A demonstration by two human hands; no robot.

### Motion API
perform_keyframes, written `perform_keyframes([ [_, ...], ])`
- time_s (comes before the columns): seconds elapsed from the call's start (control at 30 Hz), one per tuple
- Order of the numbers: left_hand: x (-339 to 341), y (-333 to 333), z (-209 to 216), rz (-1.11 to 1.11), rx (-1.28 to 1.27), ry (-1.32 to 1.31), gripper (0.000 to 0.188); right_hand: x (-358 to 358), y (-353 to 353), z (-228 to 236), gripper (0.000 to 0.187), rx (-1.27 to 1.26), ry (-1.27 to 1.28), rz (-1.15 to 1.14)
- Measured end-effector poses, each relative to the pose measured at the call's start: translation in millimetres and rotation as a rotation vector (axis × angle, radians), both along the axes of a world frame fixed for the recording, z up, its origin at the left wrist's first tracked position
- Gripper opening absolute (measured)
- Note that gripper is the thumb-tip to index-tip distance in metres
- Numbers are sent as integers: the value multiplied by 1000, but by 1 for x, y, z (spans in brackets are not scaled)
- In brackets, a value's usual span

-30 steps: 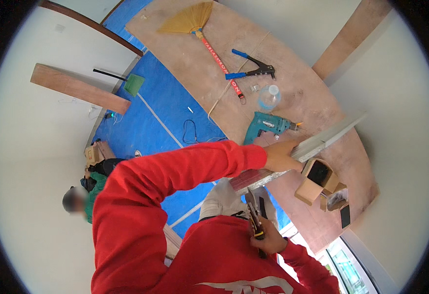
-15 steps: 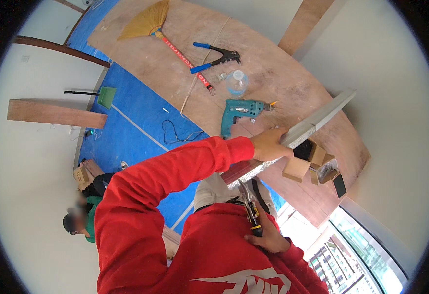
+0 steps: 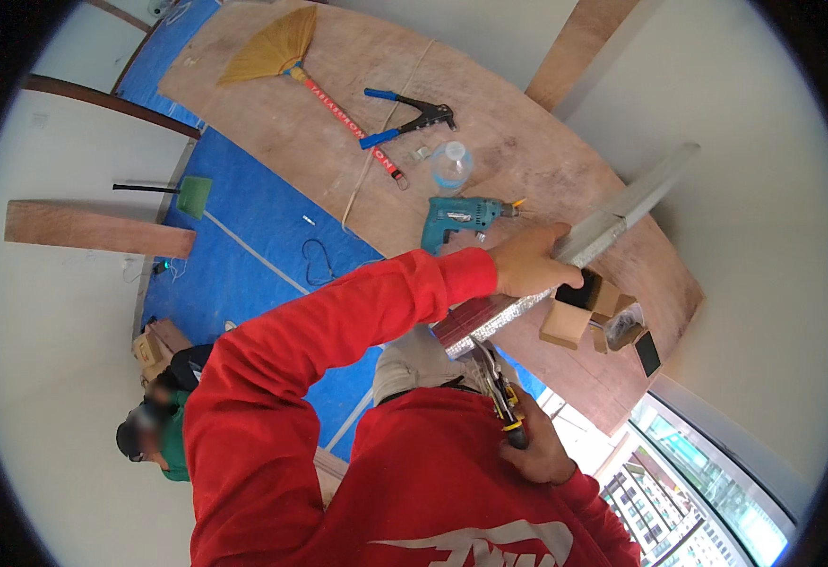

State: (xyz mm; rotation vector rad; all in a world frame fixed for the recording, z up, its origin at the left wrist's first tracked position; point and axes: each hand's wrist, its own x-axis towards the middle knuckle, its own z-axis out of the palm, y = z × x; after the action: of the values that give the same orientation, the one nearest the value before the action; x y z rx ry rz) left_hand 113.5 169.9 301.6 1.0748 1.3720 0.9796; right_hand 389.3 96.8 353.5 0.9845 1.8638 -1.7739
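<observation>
My left hand [image 3: 535,261] is closed around a long silver metal channel [image 3: 592,242], thumb on its near side. The channel slants from the far right down toward my waist. Its near end has a reddish, reflective inner face. My right hand [image 3: 539,448], low in front of my body, grips tin snips [image 3: 507,404] with black and yellow handles. The snips' metal jaws meet the channel's edge by its near end; how far they are closed is too small to tell.
On the plywood table [image 3: 272,123] lie a teal drill [image 3: 461,215], a blue-handled hand riveter [image 3: 423,115], a broom [image 3: 277,52], a clear bottle [image 3: 452,165], opened cardboard boxes [image 3: 565,324] and a phone [image 3: 647,353]. Another person [image 3: 173,425] sits low at left on blue floor sheeting [image 3: 244,203].
Both hands, the channel and the snips have shifted slightly right. The snips' jaws stay at the channel's near end. The table's things appear slightly farther left as the view shifts.
</observation>
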Motion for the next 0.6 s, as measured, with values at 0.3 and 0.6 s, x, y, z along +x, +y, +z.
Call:
perform_keyframes([
  [0.3,2,0,41,-36,37,18,85,-8,3,7,86,-6,3,130],
  [0.6,-1,-4,58,-84,29,67,87,-17,13,18,93,1,-5,187],
])
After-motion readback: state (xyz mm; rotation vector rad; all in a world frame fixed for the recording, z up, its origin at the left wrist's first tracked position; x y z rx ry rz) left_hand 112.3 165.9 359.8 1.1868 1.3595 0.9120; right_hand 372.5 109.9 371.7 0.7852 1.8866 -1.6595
